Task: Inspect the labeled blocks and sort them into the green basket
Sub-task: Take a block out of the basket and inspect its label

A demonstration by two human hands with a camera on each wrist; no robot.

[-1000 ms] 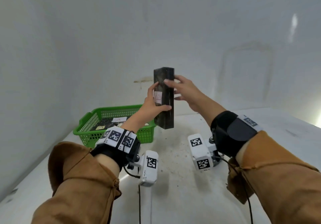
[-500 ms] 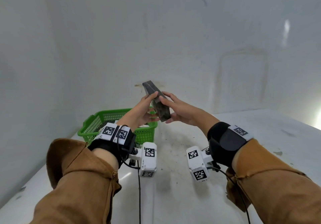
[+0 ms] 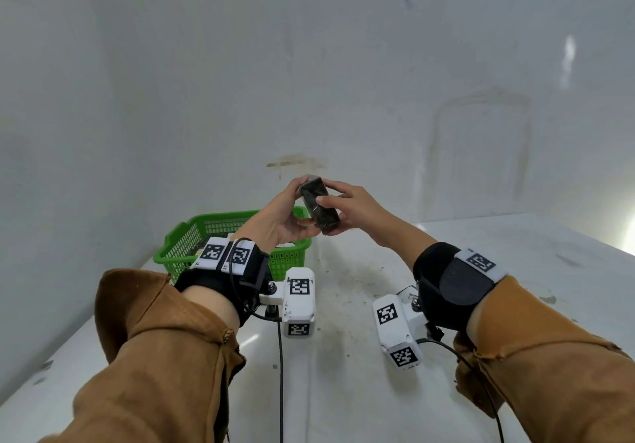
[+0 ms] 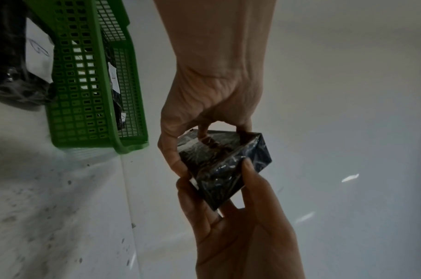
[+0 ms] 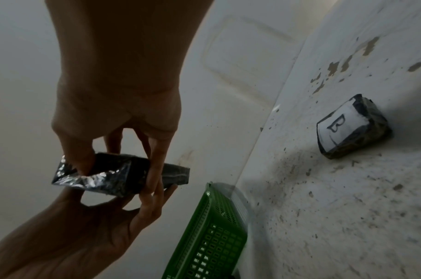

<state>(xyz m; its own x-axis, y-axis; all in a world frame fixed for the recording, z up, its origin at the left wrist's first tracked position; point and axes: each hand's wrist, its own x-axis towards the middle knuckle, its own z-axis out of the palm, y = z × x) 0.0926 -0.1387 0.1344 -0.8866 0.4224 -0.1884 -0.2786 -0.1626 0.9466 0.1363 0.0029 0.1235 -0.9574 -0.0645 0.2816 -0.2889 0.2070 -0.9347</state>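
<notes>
Green basket (image 3: 171, 248) lower left of centre in the head view, labelled blocks inside mostly hidden by mesh. Held block (image 3: 319, 207) mid-frame, off the table, pinched between left hand (image 3: 279, 224) and right hand (image 3: 350, 207). Probably stiff, foil-slick; best gripped on long faces. Label not visible. Second block (image 5: 352, 128), marked B, at right in the right wrist view.

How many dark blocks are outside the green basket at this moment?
2. One block is held in the air between the left hand and right hand. One, labelled B, lies on the table. Others may be out of view.
</notes>
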